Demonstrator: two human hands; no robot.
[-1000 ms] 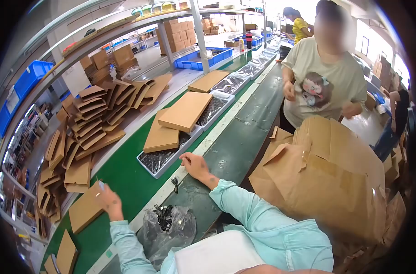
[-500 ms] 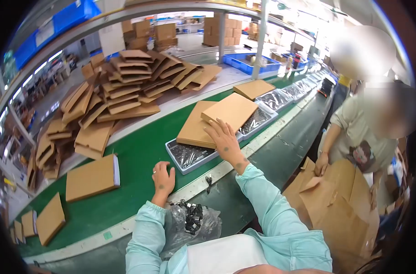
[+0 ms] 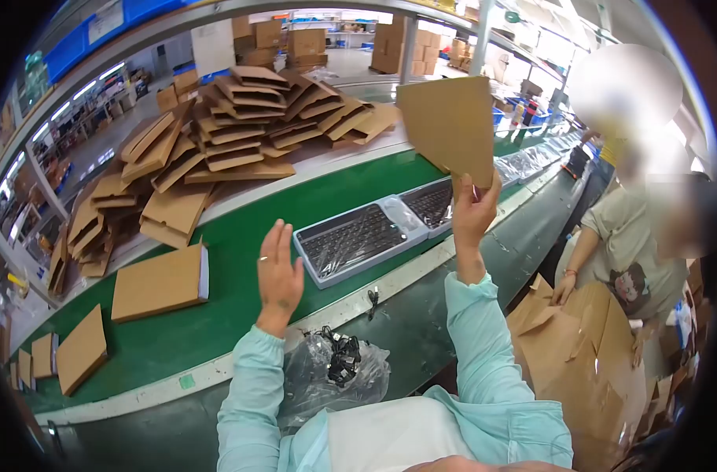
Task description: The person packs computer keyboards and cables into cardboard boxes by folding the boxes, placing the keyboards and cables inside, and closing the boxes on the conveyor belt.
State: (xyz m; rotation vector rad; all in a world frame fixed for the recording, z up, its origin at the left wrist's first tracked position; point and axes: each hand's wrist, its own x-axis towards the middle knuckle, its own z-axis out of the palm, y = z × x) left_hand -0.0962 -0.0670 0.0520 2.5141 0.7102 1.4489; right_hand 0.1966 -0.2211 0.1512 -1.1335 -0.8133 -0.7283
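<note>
My right hand (image 3: 475,208) grips the lower edge of a flat brown cardboard box (image 3: 449,122), raised upright above the green belt (image 3: 252,236). My left hand (image 3: 280,271) is held up with fingers stretched, holding nothing, just left of a grey tray with a plastic-wrapped keyboard (image 3: 354,240). A second tray with a wrapped keyboard (image 3: 429,206) adjoins it, partly behind my right hand. Below them, a black coiled cable (image 3: 373,299) lies by the belt's pale edge. A clear plastic bag (image 3: 299,381) holding black cables (image 3: 343,358) is near my left forearm.
Folded cardboard boxes (image 3: 240,126) are heaped beyond the belt. Further boxes (image 3: 160,285) stand on the belt at left. At right, a co-worker in a pale shirt (image 3: 614,228) touches a large brown carton (image 3: 579,354). A metal shelf post (image 3: 483,39) rises behind the belt.
My right hand has lifted cardboard off the trays, exposing the keyboards. My left hand has risen slightly, with its fingers straighter. Earlier, my left hand was at a box farther left.
</note>
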